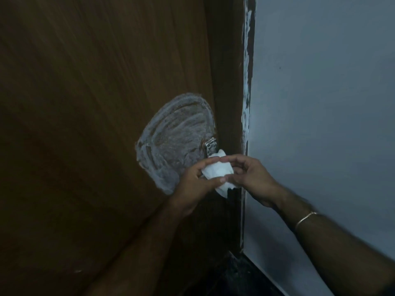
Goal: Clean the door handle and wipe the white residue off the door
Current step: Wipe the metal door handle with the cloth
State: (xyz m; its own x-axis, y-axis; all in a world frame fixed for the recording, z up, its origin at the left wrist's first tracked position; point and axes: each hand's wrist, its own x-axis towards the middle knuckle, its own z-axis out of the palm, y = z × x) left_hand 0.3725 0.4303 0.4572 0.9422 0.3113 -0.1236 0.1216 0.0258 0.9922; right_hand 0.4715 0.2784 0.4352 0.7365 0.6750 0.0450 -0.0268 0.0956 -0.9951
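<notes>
A brown wooden door (pixel 89 107) carries a wide oval smear of white residue (pixel 171 135) left of its edge. The metal door handle (pixel 210 146) shows only at its upper end; the rest is hidden behind a crumpled white tissue (pixel 218 171). My left hand (pixel 192 184) grips the tissue from the left, thumb below and fingers above. My right hand (pixel 252 178) pinches the tissue from the right with curled fingers. Both hands meet just below the handle's visible part.
A dark door frame (pixel 230 82) with streaks of white paint along its edge (pixel 246 82) runs down beside the door. A pale grey wall (pixel 320 103) fills the right side. Dark floor (pixel 235 278) shows at the bottom. A thin bangle (pixel 305 218) sits on my right wrist.
</notes>
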